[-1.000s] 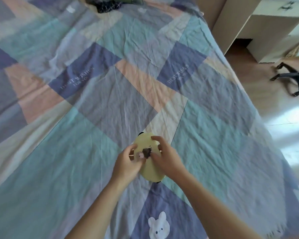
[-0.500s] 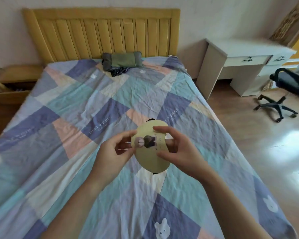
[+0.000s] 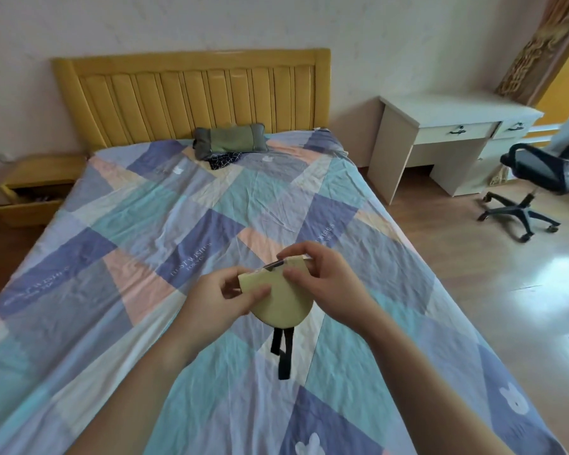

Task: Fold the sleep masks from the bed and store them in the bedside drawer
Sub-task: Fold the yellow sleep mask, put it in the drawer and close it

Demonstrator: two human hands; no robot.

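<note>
A pale yellow sleep mask (image 3: 281,302), folded in half into a half-round, hangs in the air above the bed (image 3: 119,290). My left hand (image 3: 216,298) pinches its left corner. My right hand (image 3: 322,280) pinches its upper right edge. A black strap (image 3: 282,351) dangles from its lower edge. The bedside drawer (image 3: 23,206) stands open in a yellow wooden nightstand at the far left, beside the head of the bed. A dark patterned piece of cloth (image 3: 225,159) lies near the pillow; I cannot tell what it is.
A green-grey pillow (image 3: 230,139) lies against the yellow headboard (image 3: 191,93). Right of the bed stand a white desk (image 3: 454,126) and a black office chair (image 3: 539,178) on glossy wooden floor.
The mask was lifted off the bedspread and turned in my hands; it now shows its plain side folded in half, with the strap hanging down. The view rose to show the room.
</note>
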